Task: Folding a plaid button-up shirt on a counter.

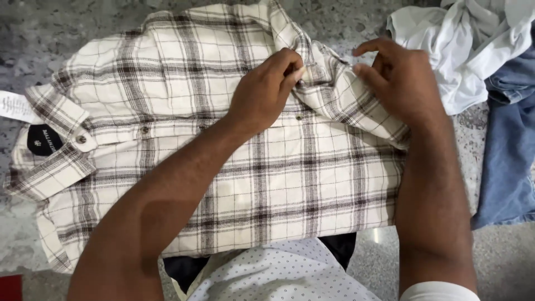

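Note:
A cream shirt with brown checks (312, 184) lies spread on a grey stone surface (33, 33), collar to the left. My left hand (266, 89) pinches the front edge of the shirt near a small button, fingers closed on the cloth. My right hand (398, 81) grips a raised fold of the same shirt just to the right, thumb and fingers curled around the fabric. Both hands are close together over the shirt's upper right part.
A crumpled white garment (468, 44) lies at the top right, with blue denim (510, 150) beside it along the right edge. A black label (43, 139) and a white paper tag (14, 106) sit at the collar on the left.

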